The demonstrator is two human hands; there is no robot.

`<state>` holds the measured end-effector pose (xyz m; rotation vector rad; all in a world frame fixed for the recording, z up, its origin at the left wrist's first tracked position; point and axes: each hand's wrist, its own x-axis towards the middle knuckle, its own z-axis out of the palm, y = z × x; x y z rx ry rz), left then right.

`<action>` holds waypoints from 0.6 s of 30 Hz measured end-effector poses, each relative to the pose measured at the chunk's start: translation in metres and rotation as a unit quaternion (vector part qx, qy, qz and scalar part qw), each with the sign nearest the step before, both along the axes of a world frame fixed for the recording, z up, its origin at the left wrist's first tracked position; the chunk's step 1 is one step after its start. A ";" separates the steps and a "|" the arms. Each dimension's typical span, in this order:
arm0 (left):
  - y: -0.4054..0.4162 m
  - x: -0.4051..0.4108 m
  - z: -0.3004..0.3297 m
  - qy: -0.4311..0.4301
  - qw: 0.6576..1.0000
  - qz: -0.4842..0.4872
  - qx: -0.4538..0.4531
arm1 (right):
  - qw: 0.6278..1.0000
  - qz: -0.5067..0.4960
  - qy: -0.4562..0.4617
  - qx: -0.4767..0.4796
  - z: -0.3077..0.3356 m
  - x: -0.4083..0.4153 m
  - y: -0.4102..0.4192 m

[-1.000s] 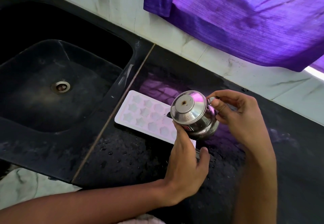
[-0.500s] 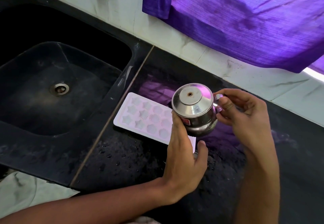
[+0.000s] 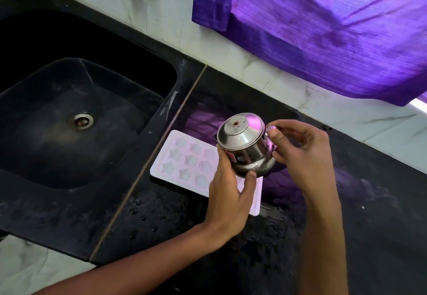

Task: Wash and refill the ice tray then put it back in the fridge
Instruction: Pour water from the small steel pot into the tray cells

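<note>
pale pink plastic ice tray with star-shaped cells [image 3: 184, 163] lies flat on the black stone desk [image 3: 369, 202], just right of the seam by the sink, long side running diagonally toward the near right. its near-right end is covered by the left hand [image 3: 227, 193]. small shiny steel kettle with domed lid [image 3: 245, 142] is held above the tray's right half, tilted with the lid facing the camera. left hand fingers and thumb wrap the kettle's lower body from the near side, thumb tip on the underside. right hand [image 3: 300, 153] fingers curled, pinching the kettle's handle area at its right side; exact contact partly hidden.

black sunken sink [image 3: 87, 119] with metal drain sits left of the tray, its rim close to the tray's left edge. water droplets [image 3: 147, 216] scatter on the desk near the tray's front edge. open desk space lies to the right and near side of the hands. purple cloth [image 3: 323, 29] hangs over the white marble wall behind, well apart from the kettle.

versus half a second ago: kettle tipped slightly more upright with the left thumb now up under its base; tray unmoved.
</note>
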<state>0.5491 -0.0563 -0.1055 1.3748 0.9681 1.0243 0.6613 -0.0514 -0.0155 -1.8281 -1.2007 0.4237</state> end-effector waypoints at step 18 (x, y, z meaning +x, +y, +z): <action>0.012 0.005 -0.013 0.017 0.999 -0.008 -0.038 | 0.997 -0.020 -0.040 -0.060 -0.008 -0.001 0.020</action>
